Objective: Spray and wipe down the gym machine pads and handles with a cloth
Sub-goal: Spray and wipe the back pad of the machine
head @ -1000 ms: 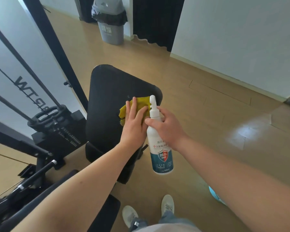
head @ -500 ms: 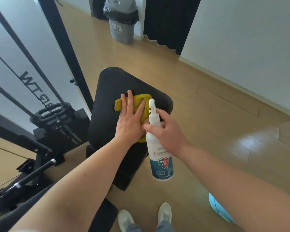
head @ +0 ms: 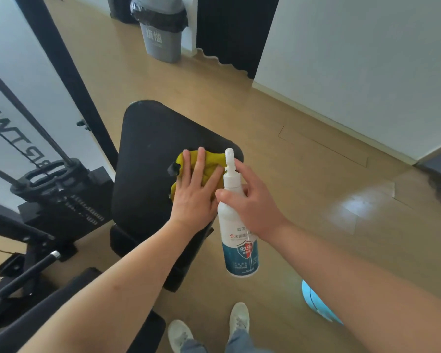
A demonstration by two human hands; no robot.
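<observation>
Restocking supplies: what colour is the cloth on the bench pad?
Yellow; the cloth shows best in the head view, under the left hand.

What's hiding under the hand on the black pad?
A yellow cloth, pressed flat by the left hand onto the pad. Its edges peek out; the hand covers its middle.

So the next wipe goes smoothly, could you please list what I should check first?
1. Crumpled yellow cloth lies on the black padded machine pad: ok.
2. Left hand presses flat on the cloth: ok.
3. Right hand grips the white spray bottle with blue label: ok.
4. Enough liquid in the opaque bottle: cannot tell.
5. Pad surface wet with spray: cannot tell.
</observation>
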